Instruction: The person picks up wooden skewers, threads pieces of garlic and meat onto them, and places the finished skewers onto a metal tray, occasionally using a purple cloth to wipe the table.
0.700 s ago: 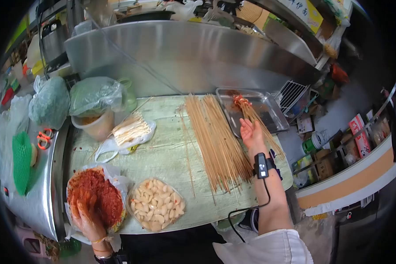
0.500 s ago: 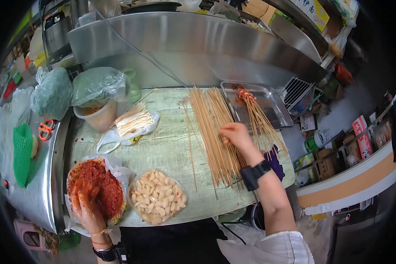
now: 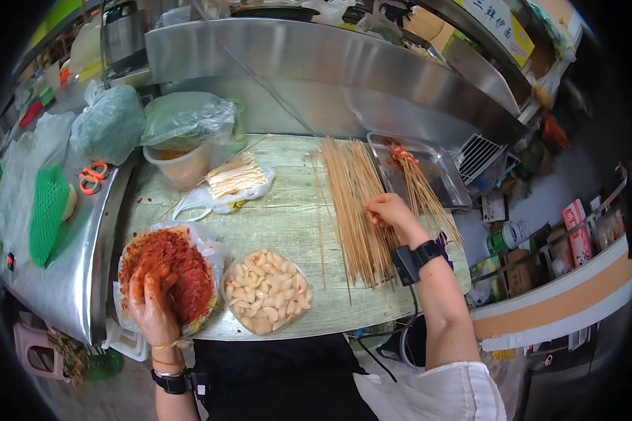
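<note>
My left hand [image 3: 152,302], in what looks like a thin clear glove, rests in a bowl of red minced mixture [image 3: 189,274]. Its fingers are curled into the mixture, and their tips are partly hidden by red bits. Over the right edge of a wide spread of bamboo skewers [image 3: 351,210], my right hand [image 3: 390,212] is closed in a pinch on skewers; how many is hidden. Beside the red bowl stands a clear tub of peeled pale garlic cloves [image 3: 268,291]. Several skewers with red pieces at their tips [image 3: 418,179] lean on a metal tray [image 3: 451,184].
Enoki mushrooms [image 3: 237,175] lie on a plastic bag behind the bowls. A white bucket [image 3: 182,168] and tied bags [image 3: 108,121] stand at the back left. Orange-handled scissors [image 3: 93,177] and a green net [image 3: 50,214] lie left. A steel panel [image 3: 330,63] closes the back.
The view has shifted, so the table appears farther right and slightly higher. My left fingers have curled more in the red mixture. My right hand stays at the skewers.
</note>
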`<action>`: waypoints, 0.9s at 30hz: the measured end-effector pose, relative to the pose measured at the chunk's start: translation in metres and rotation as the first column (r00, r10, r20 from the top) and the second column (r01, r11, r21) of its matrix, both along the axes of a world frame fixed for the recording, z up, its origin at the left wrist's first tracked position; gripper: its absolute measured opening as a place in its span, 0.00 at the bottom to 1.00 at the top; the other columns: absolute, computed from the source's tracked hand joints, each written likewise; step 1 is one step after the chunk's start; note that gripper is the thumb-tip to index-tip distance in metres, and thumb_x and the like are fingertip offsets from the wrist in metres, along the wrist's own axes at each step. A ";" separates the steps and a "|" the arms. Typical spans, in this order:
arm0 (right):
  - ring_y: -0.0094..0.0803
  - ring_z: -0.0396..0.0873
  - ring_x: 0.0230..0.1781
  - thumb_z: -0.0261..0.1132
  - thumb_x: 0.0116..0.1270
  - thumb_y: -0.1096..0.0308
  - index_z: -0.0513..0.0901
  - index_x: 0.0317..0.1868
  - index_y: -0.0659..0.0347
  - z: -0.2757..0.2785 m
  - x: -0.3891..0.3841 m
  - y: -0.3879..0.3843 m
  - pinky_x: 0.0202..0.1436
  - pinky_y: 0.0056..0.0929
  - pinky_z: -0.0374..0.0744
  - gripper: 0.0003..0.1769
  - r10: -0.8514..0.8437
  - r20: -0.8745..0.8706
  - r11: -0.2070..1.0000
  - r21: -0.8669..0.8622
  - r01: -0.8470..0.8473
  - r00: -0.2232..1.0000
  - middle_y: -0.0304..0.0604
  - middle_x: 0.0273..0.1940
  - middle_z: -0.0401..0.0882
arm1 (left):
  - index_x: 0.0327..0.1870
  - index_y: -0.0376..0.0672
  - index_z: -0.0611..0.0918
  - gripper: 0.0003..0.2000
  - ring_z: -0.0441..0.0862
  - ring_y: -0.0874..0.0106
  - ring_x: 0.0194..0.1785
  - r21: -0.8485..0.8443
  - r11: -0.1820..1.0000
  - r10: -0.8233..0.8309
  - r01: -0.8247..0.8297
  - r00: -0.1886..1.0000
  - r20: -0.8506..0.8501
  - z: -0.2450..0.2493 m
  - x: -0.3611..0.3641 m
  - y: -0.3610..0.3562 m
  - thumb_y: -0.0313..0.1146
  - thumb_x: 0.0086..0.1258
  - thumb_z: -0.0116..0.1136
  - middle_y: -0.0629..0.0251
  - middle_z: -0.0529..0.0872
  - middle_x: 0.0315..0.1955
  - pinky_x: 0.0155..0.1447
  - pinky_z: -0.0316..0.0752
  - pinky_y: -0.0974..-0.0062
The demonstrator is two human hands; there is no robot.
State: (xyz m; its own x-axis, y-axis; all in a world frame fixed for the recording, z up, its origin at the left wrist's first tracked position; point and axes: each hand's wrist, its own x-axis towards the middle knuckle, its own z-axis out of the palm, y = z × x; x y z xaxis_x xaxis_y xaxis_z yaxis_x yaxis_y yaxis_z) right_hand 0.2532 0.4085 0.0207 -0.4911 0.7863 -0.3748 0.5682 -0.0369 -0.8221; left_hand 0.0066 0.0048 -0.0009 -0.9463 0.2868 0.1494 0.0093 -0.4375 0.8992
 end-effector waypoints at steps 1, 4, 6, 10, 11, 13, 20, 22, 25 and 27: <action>0.17 0.75 0.18 0.61 0.67 0.67 0.80 0.31 0.62 0.009 0.000 -0.005 0.19 0.16 0.71 0.08 0.020 -0.029 1.000 0.005 -0.020 0.999 0.35 0.24 0.80 | 0.54 0.31 0.74 0.14 0.80 0.71 0.45 0.005 1.000 0.006 -0.006 1.000 -0.018 -0.001 -0.001 -0.002 0.30 0.72 0.50 0.57 0.80 0.47 0.47 0.78 0.73; 0.18 0.76 0.20 0.57 0.69 0.66 0.75 0.35 0.59 0.045 -0.003 -0.032 0.20 0.16 0.71 0.07 0.080 -0.097 0.994 -0.062 -0.087 0.992 0.36 0.26 0.80 | 0.54 0.31 0.74 0.14 0.81 0.71 0.44 0.012 1.000 -0.018 0.018 0.999 0.037 0.004 0.001 -0.004 0.29 0.72 0.50 0.58 0.80 0.46 0.47 0.79 0.74; 0.19 0.74 0.19 0.56 0.70 0.66 0.74 0.39 0.58 0.061 -0.006 -0.053 0.20 0.15 0.71 0.06 -0.024 -0.305 0.990 -0.137 -0.019 0.952 0.36 0.26 0.79 | 0.54 0.32 0.74 0.13 0.81 0.71 0.43 -0.006 1.000 -0.012 0.012 1.000 0.004 0.004 0.001 -0.003 0.29 0.73 0.50 0.59 0.80 0.46 0.47 0.79 0.74; 0.20 0.73 0.19 0.56 0.70 0.65 0.72 0.42 0.57 0.066 -0.009 -0.083 0.20 0.16 0.72 0.06 -0.038 -0.667 0.971 -0.199 -0.129 0.744 0.37 0.28 0.77 | 0.54 0.33 0.74 0.13 0.81 0.71 0.43 0.008 1.000 -0.017 0.016 0.999 0.044 0.004 -0.004 -0.009 0.28 0.73 0.50 0.59 0.81 0.45 0.46 0.80 0.73; 0.21 0.74 0.20 0.55 0.70 0.65 0.72 0.42 0.58 0.069 -0.015 -0.094 0.21 0.17 0.74 0.06 -0.052 -0.736 0.991 -0.119 -0.053 0.675 0.38 0.28 0.77 | 0.56 0.33 0.73 0.15 0.81 0.71 0.43 0.025 0.999 -0.037 0.037 0.999 0.033 0.003 -0.006 -0.010 0.31 0.73 0.50 0.59 0.81 0.46 0.45 0.79 0.74; 0.22 0.77 0.23 0.55 0.71 0.65 0.72 0.43 0.60 0.077 -0.024 -0.123 0.24 0.19 0.78 0.07 -0.030 -0.803 1.000 -0.027 0.014 0.596 0.41 0.30 0.77 | 0.58 0.34 0.72 0.17 0.80 0.73 0.41 0.049 0.997 -0.069 0.066 0.996 0.058 0.010 -0.009 -0.020 0.32 0.72 0.52 0.60 0.81 0.46 0.44 0.78 0.77; 0.23 0.77 0.27 0.55 0.71 0.68 0.72 0.43 0.62 0.056 -0.057 -0.202 0.32 0.21 0.80 0.06 0.236 -0.701 0.970 0.132 -0.203 0.673 0.42 0.33 0.76 | 0.53 0.29 0.75 0.14 0.82 0.74 0.37 -0.113 0.992 0.058 -0.062 0.998 -0.036 0.042 -0.025 -0.047 0.27 0.70 0.53 0.57 0.83 0.43 0.40 0.79 0.79; 0.23 0.77 0.27 0.55 0.71 0.71 0.72 0.42 0.63 0.053 -0.060 -0.216 0.34 0.20 0.78 0.05 0.244 -0.697 0.961 0.082 -0.263 0.675 0.40 0.31 0.76 | 0.52 0.29 0.76 0.13 0.82 0.74 0.35 -0.215 0.976 0.017 -0.039 0.995 -0.103 0.044 -0.028 -0.055 0.25 0.69 0.53 0.57 0.83 0.41 0.39 0.79 0.79; 0.22 0.78 0.28 0.56 0.69 0.73 0.75 0.38 0.65 0.045 -0.060 -0.227 0.35 0.20 0.78 0.04 0.435 -0.509 0.882 0.075 -0.465 0.743 0.40 0.27 0.77 | 0.47 0.30 0.79 0.11 0.80 0.76 0.35 -0.305 0.952 -0.008 -0.026 0.994 -0.111 0.044 -0.034 -0.066 0.25 0.67 0.55 0.61 0.84 0.38 0.39 0.77 0.79; 0.23 0.78 0.28 0.55 0.70 0.73 0.75 0.38 0.65 0.047 -0.056 -0.233 0.34 0.21 0.78 0.05 0.407 -0.502 0.881 -0.004 -0.473 0.763 0.40 0.27 0.77 | 0.42 0.31 0.81 0.08 0.79 0.77 0.32 -0.365 0.931 -0.009 -0.026 0.996 -0.093 0.042 -0.038 -0.070 0.25 0.65 0.56 0.64 0.84 0.35 0.38 0.74 0.80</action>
State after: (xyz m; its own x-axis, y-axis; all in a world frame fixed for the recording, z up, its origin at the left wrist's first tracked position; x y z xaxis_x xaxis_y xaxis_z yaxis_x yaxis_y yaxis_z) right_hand 0.1971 0.1759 0.0676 -0.9118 0.4027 -0.0803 0.0884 0.0016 -0.9961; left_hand -0.0317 -0.0652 0.0415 -0.9359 0.3304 0.1220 0.1017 -0.0783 0.9917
